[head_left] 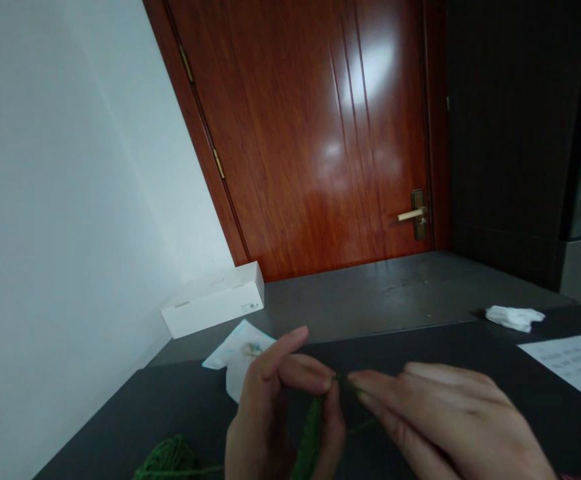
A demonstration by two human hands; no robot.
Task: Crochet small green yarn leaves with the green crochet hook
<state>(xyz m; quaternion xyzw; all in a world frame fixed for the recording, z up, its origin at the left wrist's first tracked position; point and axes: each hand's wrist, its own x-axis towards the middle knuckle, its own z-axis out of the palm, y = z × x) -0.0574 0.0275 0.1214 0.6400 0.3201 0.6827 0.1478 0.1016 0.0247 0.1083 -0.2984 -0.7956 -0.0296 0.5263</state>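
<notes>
My left hand [283,407] is closed round a green knitted or crocheted piece [310,437], with thumb and fingers pinched at its upper end. Just to the right, my right hand [435,413] pinches green yarn close to the left fingertips; a small gap separates the two hands. Any tool between the right fingers is too dark and blurred to make out. A green yarn ball [167,459] lies at the bottom edge, left of my left hand, and a strand runs from it toward that hand.
Behind my left hand lies a white packet [238,353]. A long white box [215,303] stands by the wall at the back left. Crumpled white tissue [514,318] and a printed sheet [578,363] are on the dark table [430,343] at right. A wooden door [295,147] stands beyond.
</notes>
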